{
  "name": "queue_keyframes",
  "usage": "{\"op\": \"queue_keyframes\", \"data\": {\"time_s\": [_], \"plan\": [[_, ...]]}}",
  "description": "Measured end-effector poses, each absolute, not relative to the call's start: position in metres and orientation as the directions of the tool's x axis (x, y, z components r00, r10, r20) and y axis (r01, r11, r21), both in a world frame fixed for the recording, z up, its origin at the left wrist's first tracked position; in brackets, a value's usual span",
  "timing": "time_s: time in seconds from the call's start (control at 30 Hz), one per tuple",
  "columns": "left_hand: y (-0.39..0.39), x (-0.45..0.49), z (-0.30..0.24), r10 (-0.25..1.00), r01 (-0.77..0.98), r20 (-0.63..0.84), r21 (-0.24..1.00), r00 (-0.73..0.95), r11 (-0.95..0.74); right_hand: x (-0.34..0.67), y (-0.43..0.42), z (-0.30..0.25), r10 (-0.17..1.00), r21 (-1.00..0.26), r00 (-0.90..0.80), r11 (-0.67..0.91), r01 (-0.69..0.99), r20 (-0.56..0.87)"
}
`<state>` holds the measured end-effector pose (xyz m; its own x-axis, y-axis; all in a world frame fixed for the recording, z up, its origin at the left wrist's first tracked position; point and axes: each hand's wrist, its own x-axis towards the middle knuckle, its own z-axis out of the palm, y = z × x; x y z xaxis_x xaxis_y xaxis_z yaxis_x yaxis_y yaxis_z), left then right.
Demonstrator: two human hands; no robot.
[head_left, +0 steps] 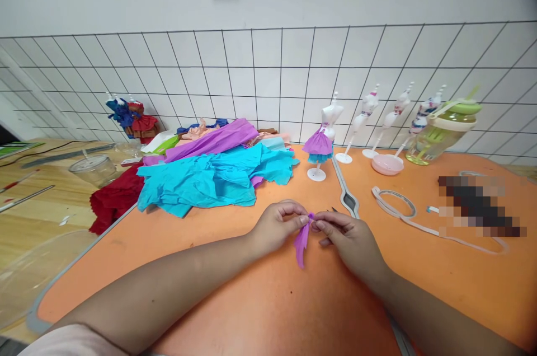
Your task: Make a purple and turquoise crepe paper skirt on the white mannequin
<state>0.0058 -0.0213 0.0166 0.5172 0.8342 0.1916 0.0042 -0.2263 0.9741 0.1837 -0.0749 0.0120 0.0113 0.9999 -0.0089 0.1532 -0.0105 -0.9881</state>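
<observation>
Over the orange table (235, 289), my left hand (277, 225) and my right hand (348, 238) meet fingertip to fingertip. Both pinch the top of a small strip of purple crepe paper (301, 244), which hangs down between them. A dark thin tool tip shows just behind my right fingers; I cannot make out what it is. Beyond the hands stands a small white mannequin (325, 132) dressed in a purple and teal paper skirt.
A heap of teal (213, 177), purple (213, 140) and red (113, 199) crepe paper lies at left. Three bare mannequins (392, 115) lean at the back right beside a pink dish (387, 164) and a green-lidded bottle (440, 132). A white lanyard (403, 213) lies right. A wire grid covers the wall.
</observation>
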Motion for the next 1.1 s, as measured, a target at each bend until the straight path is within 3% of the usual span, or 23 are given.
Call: {"op": "queue_keyframes", "data": {"time_s": [0.13,0.23,0.4,0.53,0.77,0.9,1.0,1.1], "plan": [[-0.019,0.004,0.018,0.787,-0.105,0.1,0.993,0.609,-0.044,0.186,-0.075,0.015,0.999,-0.999,-0.033,-0.039,0.038,-0.04],[-0.018,0.001,0.019,0.719,-0.094,0.024,0.994,0.694,0.058,0.188,-0.076,0.015,0.995,-0.999,-0.087,-0.043,0.024,-0.045],[-0.017,-0.002,0.014,0.685,-0.013,-0.006,1.0,0.728,0.023,0.19,-0.077,0.016,0.992,-0.984,-0.118,-0.023,0.176,-0.045],[-0.018,-0.001,0.013,0.67,-0.043,-0.027,0.995,0.742,0.088,0.191,-0.076,0.014,0.987,-0.985,-0.159,-0.004,0.175,-0.032],[-0.013,-0.004,0.014,0.636,0.054,-0.024,0.998,0.771,-0.027,0.191,-0.079,0.013,0.967,-0.969,-0.247,0.001,0.247,-0.063],[-0.01,-0.002,0.01,0.721,0.084,-0.075,0.996,0.689,0.023,0.19,-0.08,0.013,0.965,-0.979,-0.259,0.014,0.206,-0.041],[-0.006,-0.003,0.01,0.821,-0.033,-0.119,0.986,0.559,0.165,0.19,-0.079,0.015,0.969,-0.984,-0.245,0.02,0.179,-0.025],[-0.005,-0.005,0.015,0.793,-0.069,-0.061,0.989,0.607,0.13,0.189,-0.078,0.015,0.97,-0.976,-0.24,0.008,0.216,-0.045]]}}
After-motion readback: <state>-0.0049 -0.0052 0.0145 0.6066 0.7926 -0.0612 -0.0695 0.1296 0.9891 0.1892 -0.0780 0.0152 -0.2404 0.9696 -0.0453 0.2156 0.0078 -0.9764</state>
